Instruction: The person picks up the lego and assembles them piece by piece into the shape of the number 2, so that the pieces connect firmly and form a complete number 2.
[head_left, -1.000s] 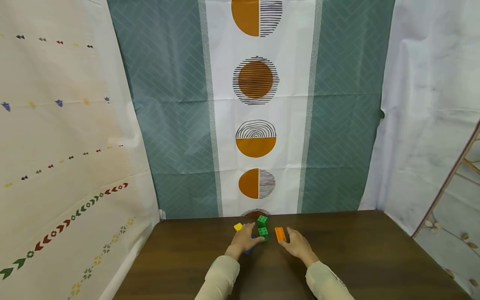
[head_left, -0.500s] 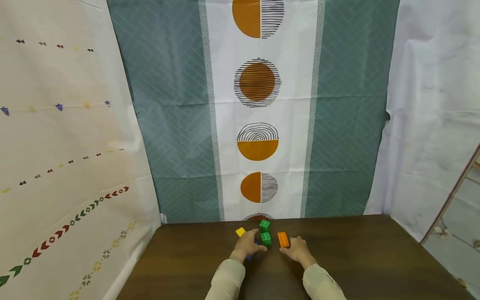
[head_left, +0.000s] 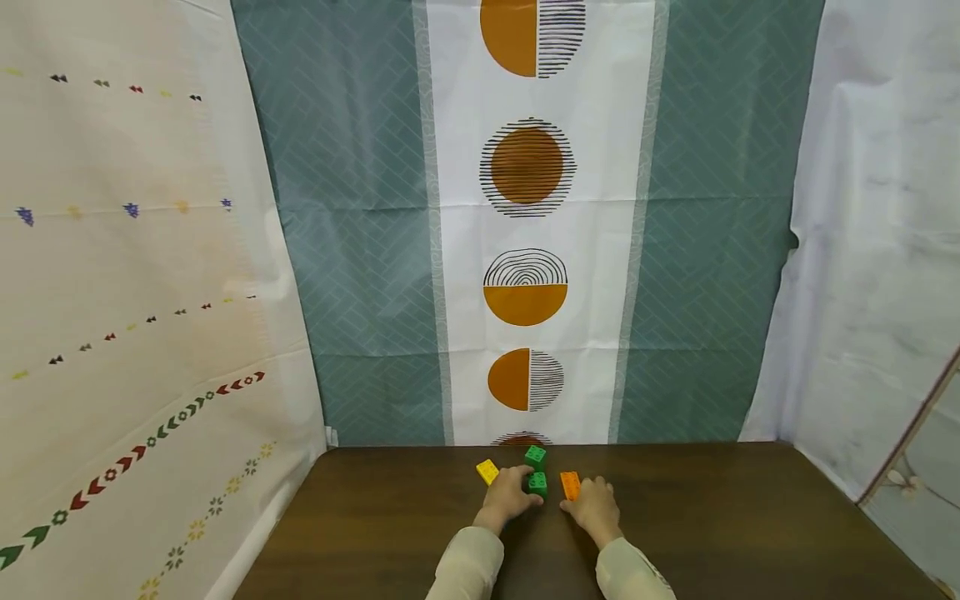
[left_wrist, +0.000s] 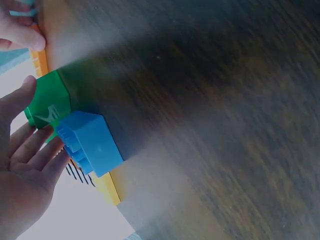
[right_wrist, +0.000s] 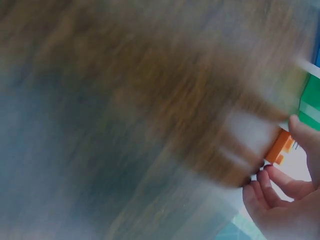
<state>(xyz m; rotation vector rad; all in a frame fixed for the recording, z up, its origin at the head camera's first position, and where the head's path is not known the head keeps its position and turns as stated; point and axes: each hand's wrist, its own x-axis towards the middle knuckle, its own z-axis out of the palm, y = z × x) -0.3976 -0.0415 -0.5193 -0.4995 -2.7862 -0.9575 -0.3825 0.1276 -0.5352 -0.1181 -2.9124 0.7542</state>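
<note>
My left hand [head_left: 506,497] reaches over the table beside the nearer green toy brick [head_left: 537,482]. In the left wrist view its thumb and loosely extended fingers lie on either side of that green brick [left_wrist: 50,100]. A blue brick [left_wrist: 97,142] stands by the fingers; in the head view the hand hides it. My right hand [head_left: 597,505] is at the near end of an orange brick [head_left: 569,482], thumb and fingers spread apart around it. In the right wrist view a gap shows between the thumb and the orange brick [right_wrist: 280,146]; fingertip contact is unclear.
Another green brick [head_left: 536,455] lies behind the nearer one. A yellow brick [head_left: 487,472] sits to the left, beyond my left hand. The dark wooden table [head_left: 375,533] ends at a hanging patterned cloth [head_left: 360,250], with more cloth at both sides.
My right hand has moved in closer around the orange brick's near end. The left hand has shifted slightly toward the nearer green brick, and the blue brick is now hidden in the head view.
</note>
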